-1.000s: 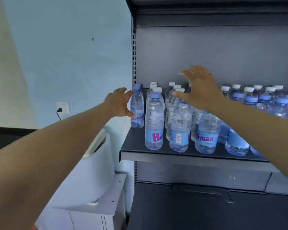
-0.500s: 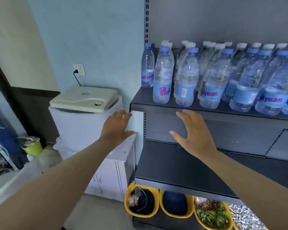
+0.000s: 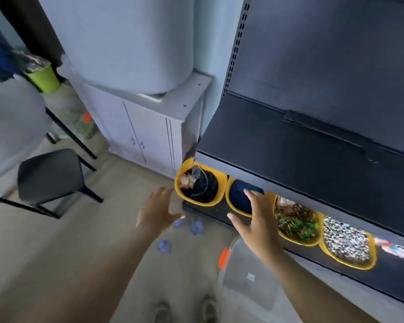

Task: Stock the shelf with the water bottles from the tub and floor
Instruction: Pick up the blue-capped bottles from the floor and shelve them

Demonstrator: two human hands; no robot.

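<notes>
**Water bottles wait on the floor below the left hand**

Water bottles, seen as blue caps, seemingly upright, stand on the floor just under the left hand, which is nearer. The right hand hovers beside the tub. Both hands are spread and hold nothing. Open floor lies leftward; the shelf edge crowds the right.

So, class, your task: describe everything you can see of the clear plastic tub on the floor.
The clear plastic tub sits on the beige floor, just in front of the shelf unit's lowest level. It looks like see-through plastic with rounded corners, an orange latch on its left end and a small pale sticker on it. The picture is too blurred to tell whether a lid is on or whether it holds anything. The right hand is above it, its forearm crossing the tub; neither hand touches it.
</notes>
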